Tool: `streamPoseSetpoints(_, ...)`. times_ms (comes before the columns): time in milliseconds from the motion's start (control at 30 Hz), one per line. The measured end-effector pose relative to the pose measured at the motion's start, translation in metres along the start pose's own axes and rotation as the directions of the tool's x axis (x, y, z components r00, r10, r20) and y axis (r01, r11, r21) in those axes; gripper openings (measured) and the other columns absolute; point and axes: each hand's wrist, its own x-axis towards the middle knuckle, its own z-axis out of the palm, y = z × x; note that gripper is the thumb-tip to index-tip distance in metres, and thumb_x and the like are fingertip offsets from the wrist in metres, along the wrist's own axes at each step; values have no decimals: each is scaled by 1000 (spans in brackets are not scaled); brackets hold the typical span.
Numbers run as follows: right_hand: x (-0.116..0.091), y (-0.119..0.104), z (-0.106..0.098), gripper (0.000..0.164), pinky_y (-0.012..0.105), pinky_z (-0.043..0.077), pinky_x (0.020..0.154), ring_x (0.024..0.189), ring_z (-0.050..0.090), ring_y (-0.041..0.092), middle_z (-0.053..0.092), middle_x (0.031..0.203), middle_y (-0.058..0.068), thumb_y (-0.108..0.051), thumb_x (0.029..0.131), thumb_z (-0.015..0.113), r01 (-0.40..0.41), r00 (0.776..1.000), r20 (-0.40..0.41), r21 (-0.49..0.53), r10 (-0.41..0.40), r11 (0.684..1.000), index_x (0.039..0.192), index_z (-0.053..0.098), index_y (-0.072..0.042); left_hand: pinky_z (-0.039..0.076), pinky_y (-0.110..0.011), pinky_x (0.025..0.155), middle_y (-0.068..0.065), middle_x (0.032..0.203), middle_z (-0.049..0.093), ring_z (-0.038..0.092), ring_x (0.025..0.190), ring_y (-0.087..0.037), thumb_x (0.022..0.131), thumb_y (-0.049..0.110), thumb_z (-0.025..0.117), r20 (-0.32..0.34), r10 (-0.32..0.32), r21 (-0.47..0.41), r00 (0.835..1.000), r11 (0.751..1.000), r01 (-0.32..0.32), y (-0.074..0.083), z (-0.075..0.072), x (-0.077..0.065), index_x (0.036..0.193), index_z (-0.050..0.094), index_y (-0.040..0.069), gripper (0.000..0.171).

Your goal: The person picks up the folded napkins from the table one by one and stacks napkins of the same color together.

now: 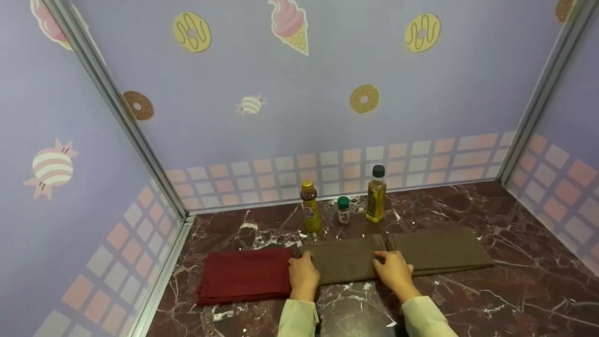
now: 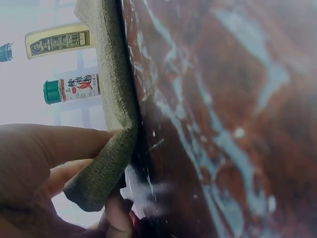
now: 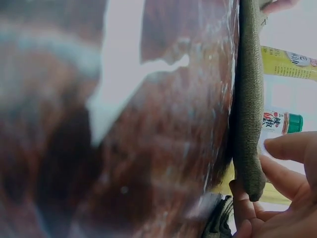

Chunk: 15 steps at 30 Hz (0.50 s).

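Observation:
Three folded cloths lie in a row in the head view: a dark red cloth [image 1: 245, 275] on the left, an olive cloth [image 1: 346, 260] in the middle, another olive cloth [image 1: 440, 250] on the right. My left hand [image 1: 304, 275] pinches the middle cloth's left end; in the left wrist view the thumb [image 2: 74, 141] lies on its upper side and fingers reach beneath. At its other end, my right hand [image 1: 394, 272] holds the edge, with fingers [image 3: 240, 201] tucked under the fabric [image 3: 249, 109].
Behind the cloths stand a yellow-capped bottle [image 1: 310, 208], a small green-capped spice jar [image 1: 343, 211] and a dark-capped oil bottle [image 1: 376, 196]. A patterned wall [image 1: 318, 131] rises at the back of the dark marbled table [image 1: 514, 299], and side walls close it in left and right.

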Motion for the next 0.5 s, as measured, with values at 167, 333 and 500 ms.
streamPoseSetpoints(167,1,0,1,32,56,32,81,114,55,45,62,122,24,-21,93,63,6,1000,-10,18,-5,1000,119,72,-3,53,-48,73,-16,91,61,61,86,-36,76,-4,74,-16,60,110,998,992,-58,-1,0,-2,92,68,12,24)
streamPoseSetpoints(333,0,1,1,31,57,31,83,115,54,44,62,123,21,-15,92,65,27,999,-30,35,-26,999,119,71,-4,52,-47,67,-14,87,57,60,83,-35,74,-5,74,-48,85,99,995,992,-80,0,1,-4,84,62,12,23)
streamPoseSetpoints(500,1,4,-2,35,59,31,84,116,54,44,62,125,20,-7,87,66,35,998,-53,43,-33,998,121,71,-4,50,-45,65,-11,86,55,58,80,-32,72,-7,73,-65,99,56,993,994,-95,1,4,-6,82,60,13,26)
